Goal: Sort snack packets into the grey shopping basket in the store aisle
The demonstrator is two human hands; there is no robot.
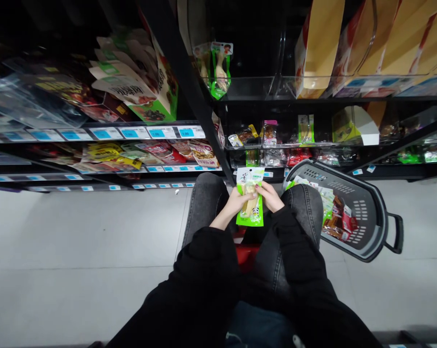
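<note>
Black sleeves run up from the bottom edge of the frame, between and over two knees in dark grey denim. A red surface shows between the legs, just below the centre of the frame; what it belongs to cannot be determined.

At the centre, the green-and-white packet is held upright in the frame, printed face visible, with a pale item showing through its clear window. The left hand grips its left edge, thumb laid across the front. The right hand grips the upper right edge, thumb and fingertips against the front. Both hands are closed on the packet.

Right of centre, beside the right knee, a grey basket with a black handle stands on the pale tiled floor. It contains assorted packets, green, brown and red.

Beyond, black shelving spans the upper frame. At upper left are snack cartons above a row of price labels, with colourful bags below. A green packet stands at upper centre. Tall cardboard boxes occupy the upper right.
</note>
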